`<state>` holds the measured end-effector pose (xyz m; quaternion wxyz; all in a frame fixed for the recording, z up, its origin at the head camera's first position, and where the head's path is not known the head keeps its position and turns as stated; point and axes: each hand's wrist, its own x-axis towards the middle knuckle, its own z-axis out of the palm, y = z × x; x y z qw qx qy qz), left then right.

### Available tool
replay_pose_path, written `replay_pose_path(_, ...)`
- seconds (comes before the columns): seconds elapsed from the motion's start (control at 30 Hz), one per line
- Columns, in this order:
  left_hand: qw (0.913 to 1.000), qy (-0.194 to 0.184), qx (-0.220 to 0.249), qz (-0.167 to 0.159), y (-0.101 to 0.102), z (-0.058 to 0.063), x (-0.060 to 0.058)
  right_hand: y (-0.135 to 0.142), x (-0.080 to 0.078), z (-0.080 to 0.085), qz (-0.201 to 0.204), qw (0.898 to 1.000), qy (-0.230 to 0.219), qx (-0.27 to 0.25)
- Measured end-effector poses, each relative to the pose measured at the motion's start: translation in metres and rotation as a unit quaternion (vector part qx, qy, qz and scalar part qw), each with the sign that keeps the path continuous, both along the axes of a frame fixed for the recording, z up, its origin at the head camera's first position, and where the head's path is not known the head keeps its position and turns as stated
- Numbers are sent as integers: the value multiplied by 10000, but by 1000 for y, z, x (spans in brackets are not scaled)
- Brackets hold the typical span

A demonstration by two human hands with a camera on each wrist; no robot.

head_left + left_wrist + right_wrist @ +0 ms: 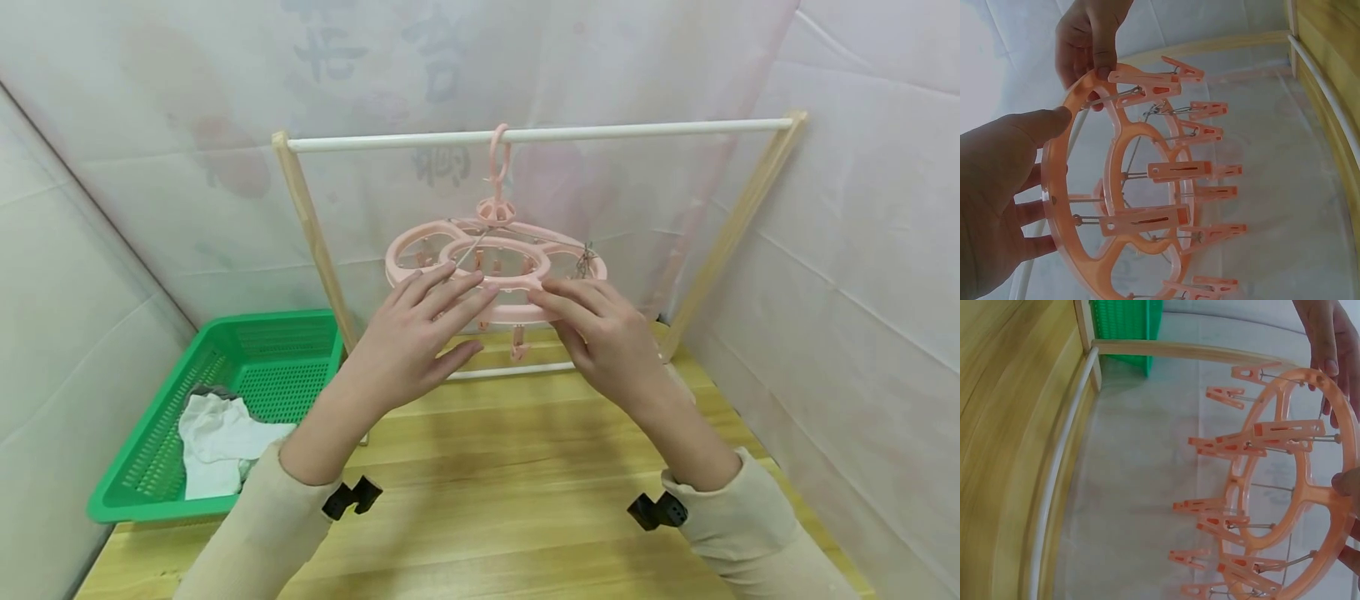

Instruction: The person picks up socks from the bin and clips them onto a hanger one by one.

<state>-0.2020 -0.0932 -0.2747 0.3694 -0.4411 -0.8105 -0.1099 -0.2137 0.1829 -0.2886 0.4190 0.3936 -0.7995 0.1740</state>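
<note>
A pink round drying hanger (521, 314) with several dangling clothes pegs (1147, 219) hangs by its hook (498, 158) from a white rail. My left hand (408, 337) lies over its near left rim with fairly straight fingers; the thumb stands apart below the rim in the head view. At the near right rim, my right hand (607, 333) grips the hanger, fingers on top and thumb underneath. Thin cords (472, 250) run from the hub to the ring, and a tangled knot (585, 260) of cord shows at the right.
The white rail (637, 132) spans a wooden-legged stand (311, 225) on the wood-grain table (480, 500). A green basket (150, 454) at the left holds white cloth items (217, 442) and something grey. Pale fabric walls (840, 250) surround the table.
</note>
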Motion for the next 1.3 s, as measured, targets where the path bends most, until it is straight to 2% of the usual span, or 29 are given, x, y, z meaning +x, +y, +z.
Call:
replay_pose_path(0.23, 9994, 7, -48, 339, 0, -6, -3, -4, 2, -2, -35, 10000, 69, 39)
replay_pose_path(0.33, 9994, 73, 4, 353, -1, -8, -4, -5, 3, -2, -46, 9999, 96, 79)
replay_pose_path(0.57, 9994, 183, 288, 46, -1, -12, -9, -5, 5, -4, -5, 9998, 149, 123)
replay_pose_path(0.93, 9980, 8, 590, -233, -3, -14, -16, -9, 7, -3, 60, 9996, 253, 115)
replay_pose_path(1.3, 9968, -87, 758, -235, -13, -14, -18, -24, 9, -2, 66, 9992, 387, -1)
